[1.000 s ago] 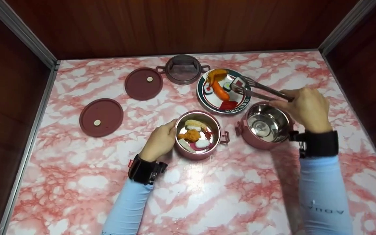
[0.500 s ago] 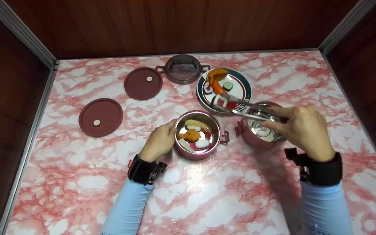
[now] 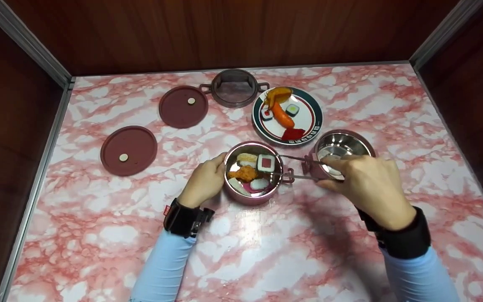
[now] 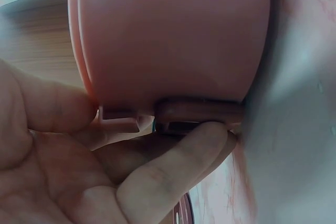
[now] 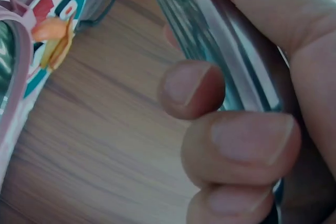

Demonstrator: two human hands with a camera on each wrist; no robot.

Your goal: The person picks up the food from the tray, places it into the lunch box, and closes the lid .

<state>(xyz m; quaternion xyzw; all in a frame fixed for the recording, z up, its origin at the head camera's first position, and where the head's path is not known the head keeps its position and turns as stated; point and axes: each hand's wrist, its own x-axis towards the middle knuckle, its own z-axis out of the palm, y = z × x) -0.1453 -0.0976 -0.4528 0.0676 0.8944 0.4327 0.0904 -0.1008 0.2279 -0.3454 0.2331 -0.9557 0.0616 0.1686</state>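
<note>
My left hand holds the left side of a pink pot; in the left wrist view its thumb and fingers close about the pot's side handle. Inside lie a toy drumstick, a white oval piece and other toy food. With my right hand I grip metal tongs, which reach leftward over the pot's right rim. A square sushi roll with a red centre is at their tips, within the pot's opening. The right wrist view shows fingers curled round the tongs.
A second pink pot with a bare steel inside stands under the right hand. Behind the pots, a plate carries toy food. A dark see-through lid with handles and two maroon discs lie back left. Wooden walls enclose the table.
The right hand has brought the tongs from the plate, leftward and toward me, with the sushi roll, over the left pot. My left hand has stayed on that pot.
</note>
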